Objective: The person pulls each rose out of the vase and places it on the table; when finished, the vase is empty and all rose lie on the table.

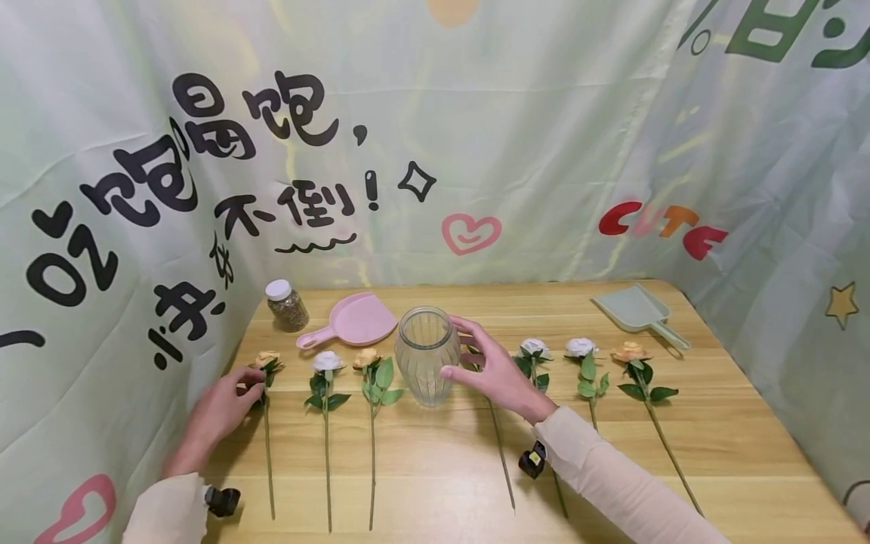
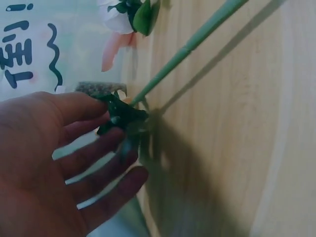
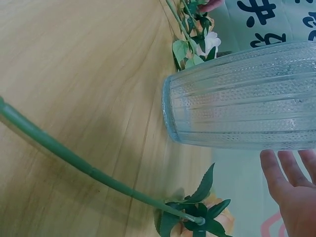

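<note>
In the head view a ribbed clear glass vase (image 1: 427,366) stands upright mid-table. My right hand (image 1: 492,370) touches its right side, thumb toward the front and extended fingers near the rim. In the right wrist view, fingertips (image 3: 269,160) meet the glass. At the far left, my left hand (image 1: 227,400) pinches the leafy neck of an orange rose (image 1: 267,360) between thumb and forefinger; its other fingers spread apart in the left wrist view. That rose's green stem (image 2: 187,49) points toward the person. Behind my right hand, another rose (image 3: 219,217) is partly hidden.
White roses (image 1: 328,361) and orange roses (image 1: 630,351) lie in a row either side of the vase. Farther back are a lidded jar (image 1: 288,308), a pink dustpan (image 1: 360,319) and a grey-green dustpan (image 1: 632,307). Printed cloth (image 1: 530,151) encloses the table.
</note>
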A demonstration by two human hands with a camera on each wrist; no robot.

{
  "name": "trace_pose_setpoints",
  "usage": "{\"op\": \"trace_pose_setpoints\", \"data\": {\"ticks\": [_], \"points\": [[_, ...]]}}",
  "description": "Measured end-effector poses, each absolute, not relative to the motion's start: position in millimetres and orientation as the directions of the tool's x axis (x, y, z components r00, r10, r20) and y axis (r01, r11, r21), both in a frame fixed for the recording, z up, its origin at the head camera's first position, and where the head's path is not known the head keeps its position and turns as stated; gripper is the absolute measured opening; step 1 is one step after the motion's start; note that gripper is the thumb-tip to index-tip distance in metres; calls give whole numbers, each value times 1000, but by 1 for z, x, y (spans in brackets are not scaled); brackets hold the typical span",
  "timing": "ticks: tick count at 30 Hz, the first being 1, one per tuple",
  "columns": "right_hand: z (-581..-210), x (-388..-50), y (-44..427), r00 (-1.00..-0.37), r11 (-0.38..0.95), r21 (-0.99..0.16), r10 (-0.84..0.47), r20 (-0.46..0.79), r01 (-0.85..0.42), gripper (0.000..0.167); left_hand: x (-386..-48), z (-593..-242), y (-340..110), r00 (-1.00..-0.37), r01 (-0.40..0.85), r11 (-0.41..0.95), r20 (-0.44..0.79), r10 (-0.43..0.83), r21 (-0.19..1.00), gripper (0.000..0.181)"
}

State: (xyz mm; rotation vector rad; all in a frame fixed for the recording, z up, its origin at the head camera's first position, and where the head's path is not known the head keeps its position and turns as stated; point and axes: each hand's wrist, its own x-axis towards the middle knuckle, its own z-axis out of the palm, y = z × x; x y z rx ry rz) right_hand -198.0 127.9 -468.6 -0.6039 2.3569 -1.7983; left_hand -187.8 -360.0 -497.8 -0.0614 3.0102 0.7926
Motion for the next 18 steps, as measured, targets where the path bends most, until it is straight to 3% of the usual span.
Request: {"op": "trace_pose_setpoints", "data": {"ticks": [5, 10, 18], "points": [[-466, -200, 131, -906, 203, -949, -398, 145, -241, 80, -184, -485, -360, -996, -87, 903, -42, -77, 420, 49], [-460, -207, 142, -899, 186, -936, -384, 212, -300, 66, -187, -471, -351, -992, -117, 930, 2, -125, 349, 53], [-444, -224, 181, -939, 356, -877, -241, 246, -322, 56, -212, -449, -320, -993, 30, 937, 114, -10, 348, 48]]}}
